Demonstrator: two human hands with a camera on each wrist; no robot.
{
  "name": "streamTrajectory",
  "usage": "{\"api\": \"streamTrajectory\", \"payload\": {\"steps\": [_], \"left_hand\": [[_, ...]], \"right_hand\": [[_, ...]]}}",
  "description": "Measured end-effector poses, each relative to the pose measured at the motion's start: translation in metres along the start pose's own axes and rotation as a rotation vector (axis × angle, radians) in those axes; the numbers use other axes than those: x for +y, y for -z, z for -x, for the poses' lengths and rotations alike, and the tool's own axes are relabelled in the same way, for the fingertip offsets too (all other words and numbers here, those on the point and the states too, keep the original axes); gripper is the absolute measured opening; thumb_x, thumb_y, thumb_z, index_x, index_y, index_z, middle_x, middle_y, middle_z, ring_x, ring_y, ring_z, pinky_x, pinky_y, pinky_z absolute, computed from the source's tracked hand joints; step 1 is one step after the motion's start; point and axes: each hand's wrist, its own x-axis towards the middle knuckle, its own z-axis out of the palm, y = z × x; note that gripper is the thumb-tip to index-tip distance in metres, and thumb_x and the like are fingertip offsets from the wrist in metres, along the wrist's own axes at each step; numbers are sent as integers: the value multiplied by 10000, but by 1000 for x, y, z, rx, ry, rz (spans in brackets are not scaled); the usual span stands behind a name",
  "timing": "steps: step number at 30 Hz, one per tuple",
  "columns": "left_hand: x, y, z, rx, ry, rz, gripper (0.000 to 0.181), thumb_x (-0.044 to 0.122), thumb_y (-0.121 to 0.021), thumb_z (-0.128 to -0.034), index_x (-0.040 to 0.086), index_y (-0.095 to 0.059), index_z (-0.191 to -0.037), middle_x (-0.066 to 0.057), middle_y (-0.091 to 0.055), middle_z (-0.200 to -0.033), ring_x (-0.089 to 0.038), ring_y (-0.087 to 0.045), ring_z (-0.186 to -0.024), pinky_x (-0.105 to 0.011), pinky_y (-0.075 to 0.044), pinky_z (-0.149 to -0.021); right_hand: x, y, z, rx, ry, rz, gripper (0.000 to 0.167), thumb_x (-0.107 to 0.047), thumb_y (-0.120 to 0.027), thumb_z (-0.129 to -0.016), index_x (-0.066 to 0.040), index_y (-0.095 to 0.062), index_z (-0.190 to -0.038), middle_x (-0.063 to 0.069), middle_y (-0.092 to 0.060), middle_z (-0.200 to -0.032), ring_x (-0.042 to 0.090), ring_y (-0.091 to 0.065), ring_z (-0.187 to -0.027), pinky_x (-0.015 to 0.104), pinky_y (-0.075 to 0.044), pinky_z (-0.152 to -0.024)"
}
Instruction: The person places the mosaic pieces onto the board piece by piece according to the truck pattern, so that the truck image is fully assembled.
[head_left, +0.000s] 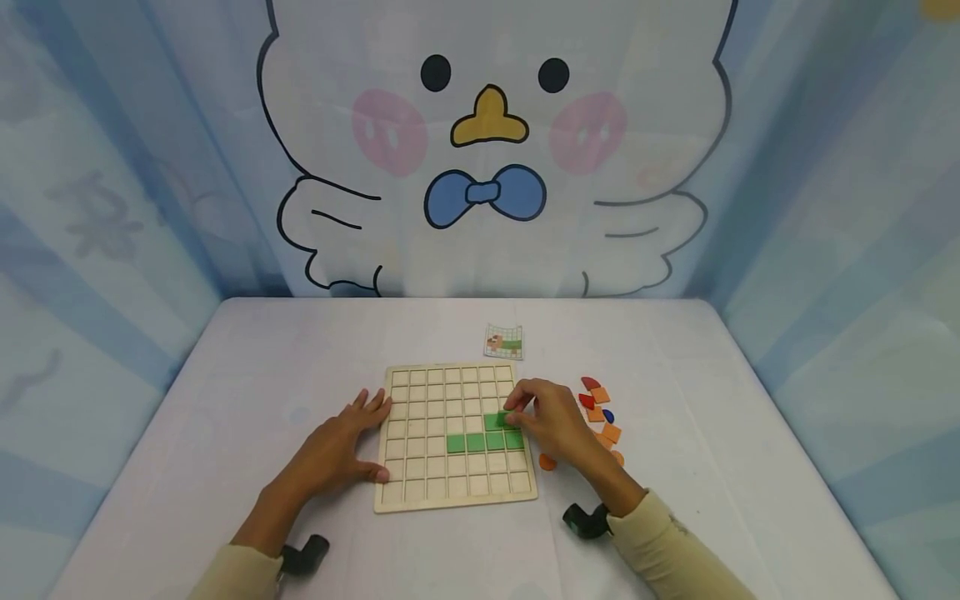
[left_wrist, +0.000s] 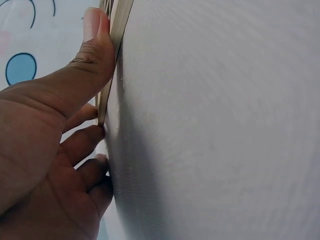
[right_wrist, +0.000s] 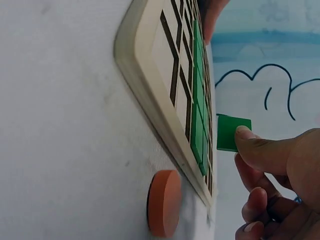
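Observation:
A wooden grid board point(head_left: 416, 468) lies on the table, with several green square tiles point(head_left: 476, 442) set in its right-hand cells. My right hand point(head_left: 555, 421) pinches a green square tile point(right_wrist: 227, 132) between thumb and fingers, over the board's right side. In the right wrist view that tile is apart from the tiles in the grid. My left hand point(head_left: 337, 446) rests at the board's left edge, fingers spread. Its thumb point(left_wrist: 95, 52) touches the wooden rim in the left wrist view.
Right of the board lie loose orange squares point(head_left: 612, 433), red pieces point(head_left: 591, 383), a blue piece point(head_left: 608, 416) and an orange round piece point(head_left: 547, 462). A small picture card point(head_left: 504, 342) lies behind the board. A printed curtain point(head_left: 487, 250) hangs beyond the table.

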Motion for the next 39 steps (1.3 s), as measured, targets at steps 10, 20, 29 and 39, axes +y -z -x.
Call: {"api": "streamTrajectory", "payload": {"steps": [10, 20, 29, 39], "left_hand": [[-3, -2, -2, -1, -8, 7, 1190, 424, -965, -680, 108, -359, -1655, -107, -281, -1746, -430, -207, -1638, -704, -308, -1244], [-2, -2, -1, 1, -4, 0, 1187, 401, -974, -673, 120, -368, -1654, -104, -286, -1742, -436, -221, -1632, -711, -310, -1237], [-1, -2, 0, -5, 3, 0, 1183, 391, -975, -677, 117, -367, -1654, -107, -284, -1742, -432, -217, -1634, -712, -306, -1239], [-2, -2, 0, -2, -2, -1, 1185, 396, -973, -678, 112, -365, -1654, -107, -278, -1744, -434, -218, -1634, -709, -308, -1240]], "right_hand": [[-13, -16, -4, -16, 51, -11, 188, -109, -871, -881, -228, -725, -878, -103, -678, -842, 106, -529, -729, 226, -440, -650], [-17, -26, -4, -36, 85, -16, 181, -120, -873, -878, -237, -735, -874, -133, -688, -831, 43, -604, -808, 256, -496, -768], [-21, -34, -6, -35, 73, 13, 155, -130, -870, -885, -216, -741, -871, -115, -688, -832, 50, -615, -797, 282, -501, -767], [-23, -35, -10, -56, 69, 64, 149, -140, -871, -887, -214, -745, -859, -99, -658, -821, 67, -613, -801, 303, -500, -767]]}}
